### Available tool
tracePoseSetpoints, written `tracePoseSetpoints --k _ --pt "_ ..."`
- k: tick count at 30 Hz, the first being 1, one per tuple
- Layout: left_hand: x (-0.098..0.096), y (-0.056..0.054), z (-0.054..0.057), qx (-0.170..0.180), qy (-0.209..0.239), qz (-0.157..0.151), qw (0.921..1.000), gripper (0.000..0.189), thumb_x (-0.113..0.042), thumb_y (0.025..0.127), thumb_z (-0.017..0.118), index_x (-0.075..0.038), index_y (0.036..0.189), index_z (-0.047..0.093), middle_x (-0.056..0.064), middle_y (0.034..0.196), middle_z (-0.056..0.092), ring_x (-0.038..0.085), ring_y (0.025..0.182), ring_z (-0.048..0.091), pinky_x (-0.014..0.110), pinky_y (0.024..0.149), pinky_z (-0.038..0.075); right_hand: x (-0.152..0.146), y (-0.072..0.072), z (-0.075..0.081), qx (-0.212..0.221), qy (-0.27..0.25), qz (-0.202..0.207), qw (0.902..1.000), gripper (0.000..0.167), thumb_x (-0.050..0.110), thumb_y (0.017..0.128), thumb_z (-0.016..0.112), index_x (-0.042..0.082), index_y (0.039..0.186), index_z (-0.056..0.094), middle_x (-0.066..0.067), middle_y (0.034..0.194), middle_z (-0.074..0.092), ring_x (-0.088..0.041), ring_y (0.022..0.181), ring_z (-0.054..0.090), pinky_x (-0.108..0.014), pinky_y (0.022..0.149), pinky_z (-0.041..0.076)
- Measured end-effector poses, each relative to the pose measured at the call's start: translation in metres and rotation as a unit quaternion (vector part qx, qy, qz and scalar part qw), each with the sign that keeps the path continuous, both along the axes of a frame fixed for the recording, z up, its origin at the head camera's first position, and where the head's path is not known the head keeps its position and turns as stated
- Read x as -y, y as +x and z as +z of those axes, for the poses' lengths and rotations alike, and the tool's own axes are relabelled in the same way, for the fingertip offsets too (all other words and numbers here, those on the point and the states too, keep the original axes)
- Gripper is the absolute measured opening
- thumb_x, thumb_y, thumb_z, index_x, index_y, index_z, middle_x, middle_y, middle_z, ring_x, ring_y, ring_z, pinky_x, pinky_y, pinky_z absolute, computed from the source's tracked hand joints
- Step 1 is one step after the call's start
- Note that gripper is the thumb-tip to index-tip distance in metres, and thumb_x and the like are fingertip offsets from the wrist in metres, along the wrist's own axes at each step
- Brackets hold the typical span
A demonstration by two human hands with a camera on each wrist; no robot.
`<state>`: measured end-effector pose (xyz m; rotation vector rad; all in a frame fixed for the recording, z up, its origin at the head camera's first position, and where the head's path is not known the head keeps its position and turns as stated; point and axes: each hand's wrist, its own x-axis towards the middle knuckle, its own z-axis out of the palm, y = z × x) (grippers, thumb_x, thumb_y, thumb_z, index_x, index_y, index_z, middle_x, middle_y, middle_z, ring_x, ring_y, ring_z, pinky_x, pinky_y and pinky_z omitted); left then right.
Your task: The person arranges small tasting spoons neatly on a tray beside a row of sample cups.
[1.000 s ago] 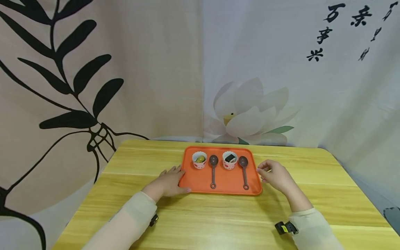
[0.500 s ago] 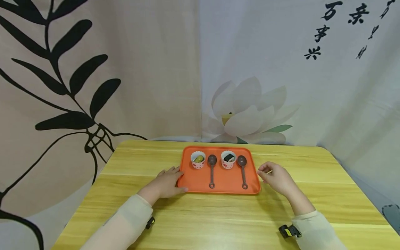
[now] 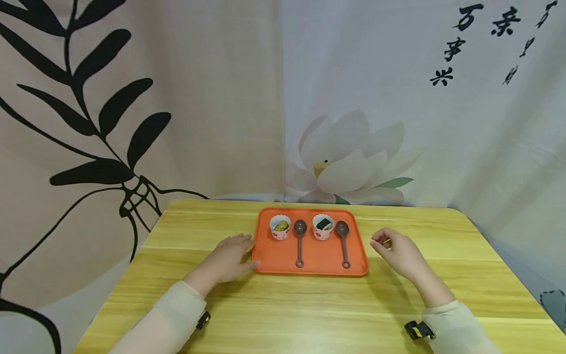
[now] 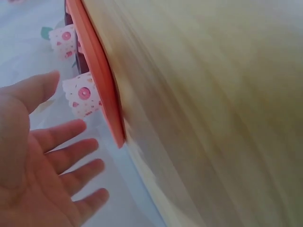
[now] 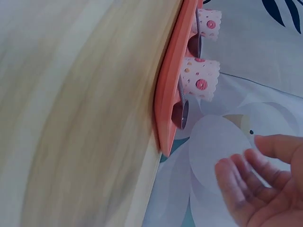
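An orange tray (image 3: pixel 278 258) lies flat on the wooden table. It bears a white, pink-patterned paper cup (image 3: pixel 280 233) with yellow-green pieces inside. A second patterned cup (image 3: pixel 321 234) holds something dark and white. To the right of each cup lies a brown spoon (image 3: pixel 299 246), (image 3: pixel 344 244) with a ring at its handle's end. My left hand (image 3: pixel 229 258) is at the tray's left edge, fingers spread and holding nothing, as the left wrist view shows. My right hand (image 3: pixel 400 251) hovers just right of the tray, fingers loosely bent, nothing in it.
The yellow wood-grain table (image 3: pixel 283 314) carries the tray near its far edge. Behind it hangs a cloth backdrop (image 3: pixel 221 98) printed with dark leaves, a lotus and writing. A black device (image 3: pixel 419 330) sits at the right sleeve.
Both hands have drawn outward, the left hand leftward from the tray's edge and the right hand rightward from its rim. The tray, cups and spoons stay in place.
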<state>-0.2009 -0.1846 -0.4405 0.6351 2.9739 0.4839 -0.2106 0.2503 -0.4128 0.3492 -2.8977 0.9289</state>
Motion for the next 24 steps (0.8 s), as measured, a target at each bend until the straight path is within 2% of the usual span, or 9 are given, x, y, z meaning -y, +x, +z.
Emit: tracePoseSetpoints --k 3,9,14,19,24 --pt "0.004 0.002 0.000 -0.032 0.012 -0.001 0.9994 0.061 -0.041 0.097 0.066 -0.001 0.141 0.056 0.017 0.148 0.050 0.040 0.140 0.040 0.056 0.116 0.026 -0.006 0.000 0.002 -0.033 0.005 0.009 0.9994 0.014 0.017 0.098 0.067 0.006 0.105 0.067 -0.003 0.094 0.068 -0.025 0.088 0.068 -0.045 0.076 0.055" --pt "0.013 0.009 0.005 -0.085 0.023 0.019 0.9960 0.054 -0.040 0.097 0.066 -0.005 0.138 0.059 0.014 0.141 0.057 0.036 0.135 0.048 0.054 0.114 0.032 -0.017 0.001 0.010 -0.076 0.017 0.025 0.9966 0.015 0.012 0.097 0.066 0.002 0.108 0.067 -0.010 0.099 0.070 -0.032 0.093 0.068 -0.049 0.081 0.056" --pt "0.020 0.012 0.015 -0.116 0.026 0.033 0.9924 0.053 -0.039 0.097 0.067 -0.006 0.137 0.059 0.014 0.139 0.059 0.037 0.132 0.050 0.056 0.111 0.035 -0.027 0.006 0.019 -0.106 0.062 0.025 0.9921 0.024 0.015 0.097 0.067 0.002 0.117 0.066 -0.018 0.112 0.068 -0.040 0.099 0.067 -0.055 0.083 0.053" --pt "0.027 0.014 0.027 -0.146 0.014 0.042 0.9884 0.056 -0.040 0.096 0.066 -0.005 0.139 0.057 0.015 0.140 0.058 0.038 0.132 0.050 0.057 0.111 0.033 -0.036 0.009 0.030 -0.142 0.105 0.028 0.9839 0.031 0.017 0.097 0.067 0.002 0.124 0.063 -0.020 0.123 0.064 -0.042 0.098 0.066 -0.058 0.081 0.052" --pt "0.032 0.015 0.038 -0.179 -0.003 0.040 0.9830 0.061 -0.046 0.096 0.064 -0.005 0.142 0.055 0.016 0.143 0.055 0.038 0.134 0.047 0.057 0.113 0.032 -0.042 0.009 0.041 -0.179 0.120 0.036 0.9758 0.038 0.013 0.096 0.068 -0.002 0.129 0.060 -0.025 0.131 0.060 -0.047 0.115 0.058 -0.061 0.091 0.047"
